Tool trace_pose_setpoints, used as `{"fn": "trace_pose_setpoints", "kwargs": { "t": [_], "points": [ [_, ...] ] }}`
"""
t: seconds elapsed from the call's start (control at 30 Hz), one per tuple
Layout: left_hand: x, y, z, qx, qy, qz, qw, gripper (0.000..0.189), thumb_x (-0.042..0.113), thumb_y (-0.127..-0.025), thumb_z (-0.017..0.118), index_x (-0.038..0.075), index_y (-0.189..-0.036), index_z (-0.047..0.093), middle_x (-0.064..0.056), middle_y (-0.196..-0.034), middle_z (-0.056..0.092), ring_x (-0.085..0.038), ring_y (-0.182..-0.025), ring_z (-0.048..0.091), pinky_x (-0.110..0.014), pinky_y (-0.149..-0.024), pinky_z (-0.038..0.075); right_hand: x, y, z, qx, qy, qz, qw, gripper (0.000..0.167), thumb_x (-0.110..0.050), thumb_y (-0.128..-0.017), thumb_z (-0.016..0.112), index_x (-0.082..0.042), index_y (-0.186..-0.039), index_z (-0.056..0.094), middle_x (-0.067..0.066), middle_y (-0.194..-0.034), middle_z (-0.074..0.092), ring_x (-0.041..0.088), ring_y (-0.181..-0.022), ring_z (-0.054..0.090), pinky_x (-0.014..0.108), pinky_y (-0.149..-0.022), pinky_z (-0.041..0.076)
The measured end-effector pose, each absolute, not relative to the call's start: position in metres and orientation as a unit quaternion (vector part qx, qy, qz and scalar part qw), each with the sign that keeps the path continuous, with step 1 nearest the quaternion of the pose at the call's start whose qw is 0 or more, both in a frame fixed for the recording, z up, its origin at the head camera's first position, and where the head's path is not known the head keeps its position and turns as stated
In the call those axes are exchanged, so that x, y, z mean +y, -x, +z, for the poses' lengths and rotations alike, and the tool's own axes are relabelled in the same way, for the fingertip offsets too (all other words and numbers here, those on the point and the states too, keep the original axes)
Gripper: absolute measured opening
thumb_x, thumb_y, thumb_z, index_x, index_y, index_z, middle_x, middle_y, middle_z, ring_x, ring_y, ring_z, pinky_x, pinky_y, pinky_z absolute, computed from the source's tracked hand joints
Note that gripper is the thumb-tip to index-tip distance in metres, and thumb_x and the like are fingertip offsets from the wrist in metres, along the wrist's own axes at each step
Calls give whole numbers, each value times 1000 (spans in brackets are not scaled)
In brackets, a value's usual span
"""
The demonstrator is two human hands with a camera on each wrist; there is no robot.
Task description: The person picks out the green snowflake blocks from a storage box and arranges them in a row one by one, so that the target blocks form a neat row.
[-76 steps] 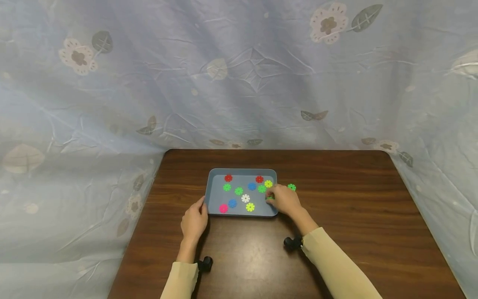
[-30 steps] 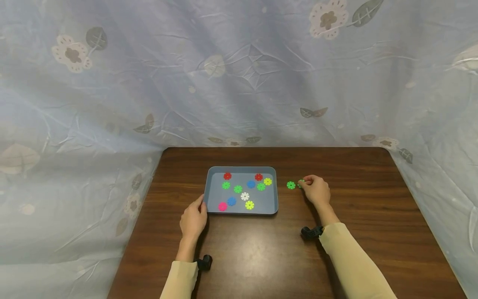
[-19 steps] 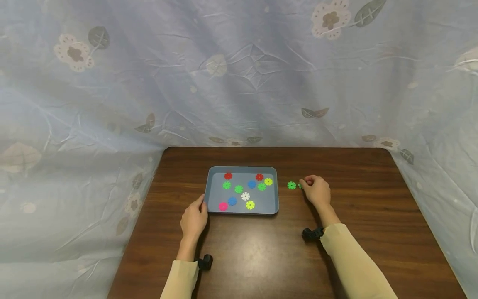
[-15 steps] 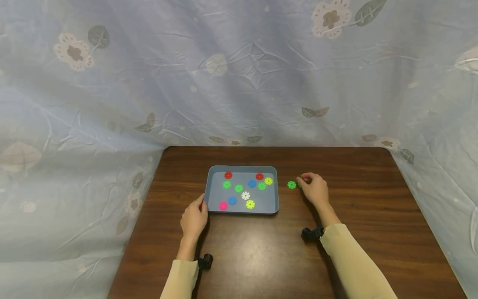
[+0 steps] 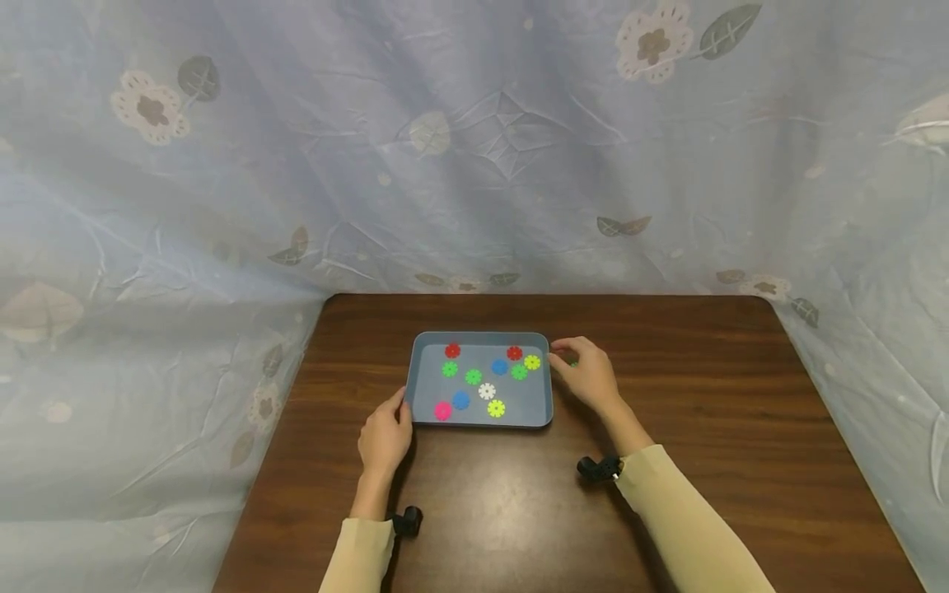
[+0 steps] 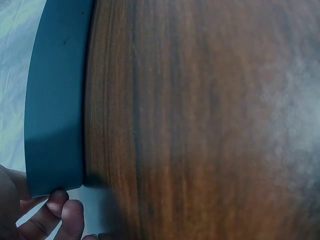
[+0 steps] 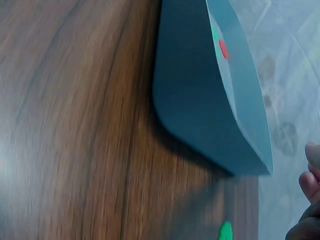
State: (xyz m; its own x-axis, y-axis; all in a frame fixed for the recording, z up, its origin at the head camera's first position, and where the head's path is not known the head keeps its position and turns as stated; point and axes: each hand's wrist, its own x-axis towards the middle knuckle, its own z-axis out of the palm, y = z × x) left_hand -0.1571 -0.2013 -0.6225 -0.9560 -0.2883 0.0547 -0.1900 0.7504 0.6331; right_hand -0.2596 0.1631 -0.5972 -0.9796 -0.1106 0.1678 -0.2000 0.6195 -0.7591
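A shallow blue-grey tray [image 5: 482, 425] lies on the table with several small notched plastic discs in it. Those discs are red, green, blue, yellow, pink and white, such as the white disc [image 5: 487, 391] and the right-hand red disc [image 5: 515, 353]. My left hand [image 5: 385, 438] holds the tray's left side near its front corner; its fingertips [image 6: 58, 200] touch the tray wall. Beside the right rim is my right hand [image 5: 589, 376], thumb and fingers apart, with nothing seen between them. Beneath it a green disc [image 7: 226, 231] shows on the table; a second one there is hidden.
The dark wood-grain table [image 5: 704, 395] reaches well to the right of the tray. Behind and at the sides hangs a pale floral curtain [image 5: 482, 206]. A black wrist camera [image 5: 597, 469] is strapped to the right wrist, another camera [image 5: 407, 521] to the left.
My right hand took a green disc from the tray's right side, set it beside the other green disc on the table, let go, and moved left to the rim. The left hand stayed.
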Motion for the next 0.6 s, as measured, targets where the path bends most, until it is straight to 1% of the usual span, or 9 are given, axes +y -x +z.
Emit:
{"fn": "trace_pose_setpoints", "kwargs": {
  "t": [0.1,0.13,0.2,0.27,0.3,0.37,0.43,0.5,0.6],
  "points": [
    [-201,156,-623,-934,-130,-324,78,39,27,-106,56,19,-143,66,-14,-132,69,-25,-60,52,-39,-46,38,151,259,-599,-905,-99,412,30,34,-31,-97,75,-10,-124,74,5,-121,68,29,-108,65,51,-89,53],
    [-201,156,-623,-934,-129,-324,79,39,27,-106,56,18,-143,66,-14,-132,69,-25,-61,53,-39,-46,38,148,259,-600,-907,-102,407,22,35,-32,-97,75,-11,-125,74,4,-121,68,29,-106,64,51,-88,53],
    [-201,155,-624,-933,-130,-326,79,39,27,-106,56,18,-143,66,-14,-132,69,-26,-59,52,-39,-46,38,142,258,-604,-912,-108,396,7,35,-34,-97,75,-13,-125,74,3,-123,68,28,-103,64,50,-85,53],
    [-201,154,-625,-932,-130,-328,78,39,27,-106,56,18,-143,66,-14,-132,69,-24,-56,49,-38,-45,36,137,258,-608,-916,-115,385,-4,35,-35,-97,76,-14,-124,75,2,-124,69,28,-104,64,50,-84,53],
    [-201,154,-625,-931,-131,-331,76,39,28,-106,56,19,-143,66,-13,-132,69,-24,-54,46,-38,-44,36,135,259,-610,-917,-118,382,-7,34,-34,-96,76,-14,-124,76,3,-124,69,29,-106,65,51,-85,53],
    [-201,154,-625,-931,-131,-333,74,40,29,-106,55,19,-143,66,-13,-132,69,-23,-53,44,-37,-44,35,131,259,-613,-921,-121,370,-9,31,-33,-95,77,-15,-121,77,3,-123,70,30,-109,66,52,-86,53],
    [-202,154,-625,-933,-130,-328,74,40,30,-106,55,19,-144,65,-13,-132,69,-23,-56,47,-36,-44,36,129,260,-616,-925,-123,360,-10,30,-33,-94,78,-16,-118,78,3,-120,72,31,-112,67,52,-88,53],
    [-202,155,-625,-934,-129,-324,75,41,30,-106,54,19,-143,66,-14,-132,69,-24,-59,51,-36,-45,37,128,262,-618,-928,-123,350,-13,29,-33,-93,79,-17,-117,79,3,-119,73,30,-111,67,52,-88,54],
    [-202,156,-624,-935,-129,-322,79,41,30,-106,54,18,-143,66,-14,-132,69,-26,-62,54,-37,-46,39,126,264,-620,-932,-124,340,-18,30,-33,-92,80,-17,-118,79,2,-119,73,29,-110,68,50,-88,54]
  ]
}}
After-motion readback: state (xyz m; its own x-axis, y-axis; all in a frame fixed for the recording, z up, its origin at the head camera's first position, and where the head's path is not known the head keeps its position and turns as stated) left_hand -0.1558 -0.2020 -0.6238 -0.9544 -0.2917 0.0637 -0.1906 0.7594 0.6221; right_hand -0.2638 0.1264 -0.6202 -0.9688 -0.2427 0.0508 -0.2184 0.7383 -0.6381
